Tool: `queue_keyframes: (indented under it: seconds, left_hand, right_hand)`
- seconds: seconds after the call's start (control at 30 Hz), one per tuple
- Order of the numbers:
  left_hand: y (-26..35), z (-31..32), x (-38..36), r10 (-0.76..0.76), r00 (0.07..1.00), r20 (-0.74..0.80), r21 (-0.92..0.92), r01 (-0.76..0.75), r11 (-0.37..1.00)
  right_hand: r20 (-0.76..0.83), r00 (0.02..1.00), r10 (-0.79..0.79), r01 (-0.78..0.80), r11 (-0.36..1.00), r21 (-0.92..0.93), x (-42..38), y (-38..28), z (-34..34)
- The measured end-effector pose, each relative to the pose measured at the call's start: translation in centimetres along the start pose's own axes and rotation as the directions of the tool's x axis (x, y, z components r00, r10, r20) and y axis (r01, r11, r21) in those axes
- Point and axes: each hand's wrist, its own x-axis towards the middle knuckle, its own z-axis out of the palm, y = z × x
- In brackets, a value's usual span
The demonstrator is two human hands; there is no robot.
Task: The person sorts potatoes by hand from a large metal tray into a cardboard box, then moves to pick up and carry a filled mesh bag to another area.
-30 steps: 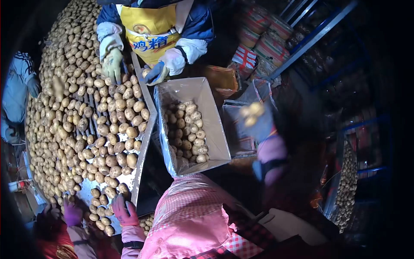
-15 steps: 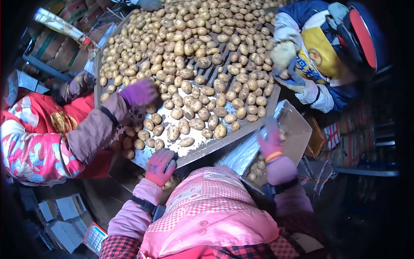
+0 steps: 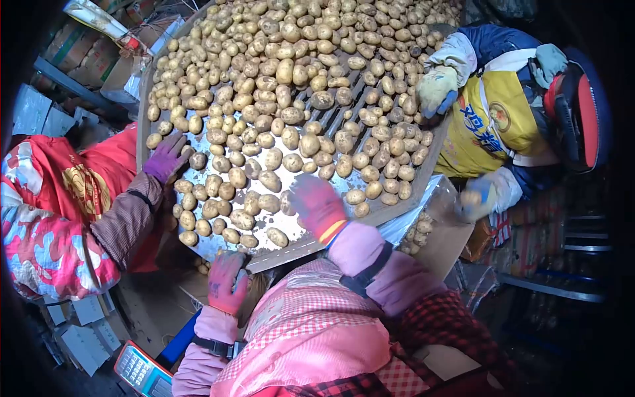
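Potatoes crowd one table in a cluttered room (too many to count), beside one box and two co-workers. Left hand, near the rim, has fingers loosely parted; right hand, among potatoes, is blurred, grip impossible to tell.

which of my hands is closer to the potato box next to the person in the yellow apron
Right. Your right hand is over the potatoes on the table, just left of the box; your left hand is farther left, at the table's front edge.
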Motion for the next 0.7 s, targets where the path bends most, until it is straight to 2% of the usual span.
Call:
queue_keyframes:
  seconds: [0.03,0.07,0.1,0.13,0.2,0.23,0.27,0.33,0.37,0.53,0.6,0.63,0.67,0.7]
  left_hand:
    - [0.2,0.0,-0.1,0.005,1.0,-0.004,-0.005,-0.005,1.0]
    - [0.5,-0.1,-0.1,-0.007,1.0,0.008,-0.007,0.007,1.0]
    - [0.9,-0.2,0.4,-0.011,1.0,0.022,-0.009,0.011,1.0]
    - [1.4,-0.3,1.0,0.013,1.0,0.025,-0.015,-0.013,1.0]
    - [2.3,-0.6,1.7,0.013,0.998,0.058,-0.005,-0.012,1.0]
    - [2.7,-0.7,2.0,0.03,0.997,0.065,0.004,-0.03,1.0]
    - [3.1,-0.9,2.4,0.055,0.997,0.058,-0.009,-0.055,0.998]
    - [3.6,-1.2,3.3,0.103,0.993,0.05,-0.014,-0.102,0.995]
    - [3.9,-1.2,3.7,0.137,0.989,0.058,-0.04,-0.135,0.99]
    - [4.8,-0.2,4.3,0.281,0.958,0.053,-0.045,-0.279,0.959]
    - [5.2,-0.4,4.7,0.307,0.949,0.071,-0.055,-0.303,0.951]
    - [5.3,-0.3,4.7,0.308,0.949,0.07,-0.05,-0.305,0.951]
    - [5.5,-0.1,4.8,0.31,0.948,0.071,-0.049,-0.308,0.95]
    - [5.5,0.1,5.0,0.32,0.944,0.08,-0.059,-0.316,0.947]
  right_hand:
    - [-0.069,0.986,0.152,-0.157,0.985,-0.072,-0.4,1.5,-0.6]
    - [-0.318,0.902,0.293,-0.322,0.946,-0.041,-1.3,2.3,-1.2]
    - [-0.291,0.904,0.313,-0.352,0.932,-0.09,-1.3,3.0,-1.6]
    - [-0.164,0.925,0.342,-0.366,0.919,-0.147,0.3,3.7,-1.2]
    - [-0.016,0.873,0.487,-0.487,0.869,-0.086,1.8,3.2,-1.3]
    - [0.071,0.879,0.471,-0.46,0.878,-0.131,2.5,3.3,-2.4]
    - [0.058,0.875,0.48,-0.472,0.874,-0.116,2.4,3.8,-2.9]
    - [0.211,0.923,0.321,-0.292,0.943,-0.159,1.6,5.0,-4.1]
    - [0.164,0.923,0.348,-0.309,0.925,-0.22,1.5,5.3,-3.3]
    - [0.172,0.867,0.469,-0.437,0.879,-0.194,2.5,5.8,-1.4]
    - [0.137,0.899,0.417,-0.428,0.901,0.069,1.1,6.0,0.4]
    - [0.164,0.909,0.384,-0.415,0.871,0.262,-1.9,4.0,-3.1]
    - [0.123,0.941,0.316,-0.331,0.774,0.539,-3.8,3.8,-2.2]
    - [0.118,0.969,0.216,-0.179,0.288,0.941,-5.5,3.7,-0.2]
